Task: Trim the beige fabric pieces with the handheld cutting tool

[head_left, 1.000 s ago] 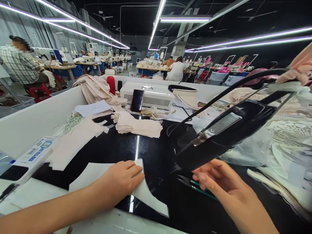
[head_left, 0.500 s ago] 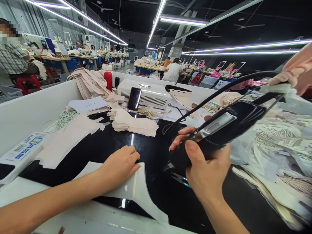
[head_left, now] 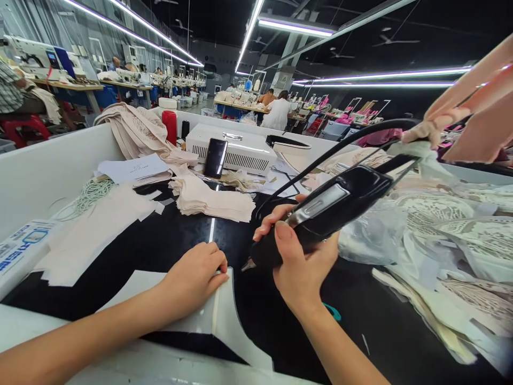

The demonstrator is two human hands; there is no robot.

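Observation:
My right hand (head_left: 302, 262) is wrapped round a black corded hand tool (head_left: 352, 195) with a silver plate on its side. The tool's small metal tip (head_left: 248, 264) points down and left, a little to the right of a white fabric panel (head_left: 230, 321). The panel lies on the black tabletop and has a pale strip along it. Closed on its upper corner, my left hand (head_left: 200, 275) has its fingers curled and its thumb at the edge. Tied pink cloth (head_left: 433, 128) runs up from the tool's rear end. A teal handle (head_left: 332, 312) shows beside my right wrist.
Stacked beige fabric pieces (head_left: 212, 200) lie ahead, before a phone (head_left: 215, 158) and a white vented box (head_left: 236, 147). Lace pieces (head_left: 433, 214) and a clear plastic bag (head_left: 372, 230) crowd the right. Fabric (head_left: 92, 230) lies left. People work at sewing tables beyond.
The tool in my right hand has moved left, bringing its tip closer to the panel. My left hand remains on the panel's corner. The view has shifted slightly.

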